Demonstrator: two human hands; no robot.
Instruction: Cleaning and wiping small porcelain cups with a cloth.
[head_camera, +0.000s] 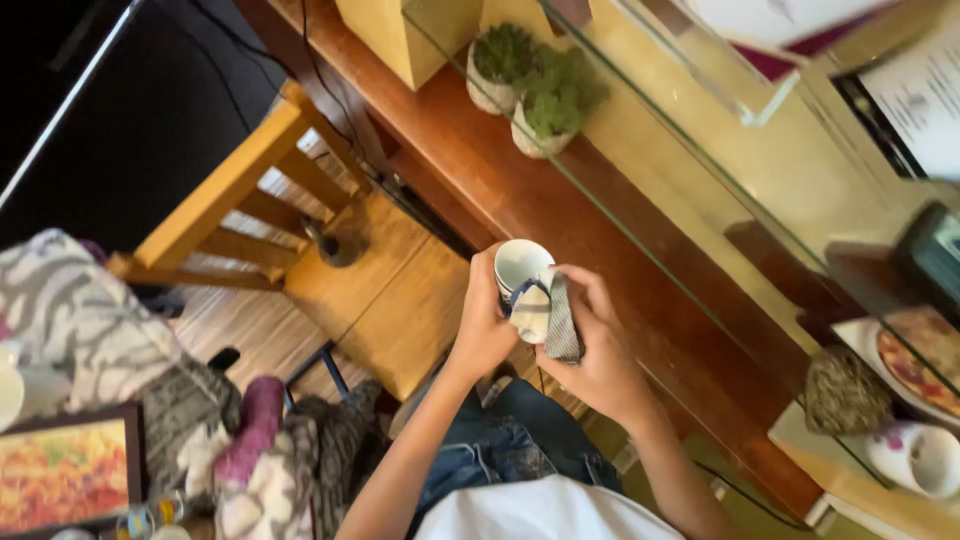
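seen from above, held out over the lap and the jeans (520, 450). left hand (483, 325) wrapped around the side of a small white cup (522, 265), fingers closed on its wall, mouth of the cup tilted up toward the camera. right hand (595, 350) closed on a folded cloth (545, 315), pale with a grey patterned part, pressed against the cup's rim and outer side. cup and cloth touching, both gripped in mid-air just beside the edge of the reddish wooden worktop (560, 210), not resting on it.

on the worktop, farther off, two small potted plants (535, 85) standing side by side, touching. over the worktop, a glass shelf edge (640, 260) running diagonally. to the right, a round woven brownish thing (845, 395), a plate with a reddish pattern (925, 365) and a white bowl with purple marks (915, 455), near each other. to the left, well apart from the hands, a wooden chair (300, 230) on plank flooring, a pile of patterned fabrics (130, 340), a framed picture in orange tones (65, 470).
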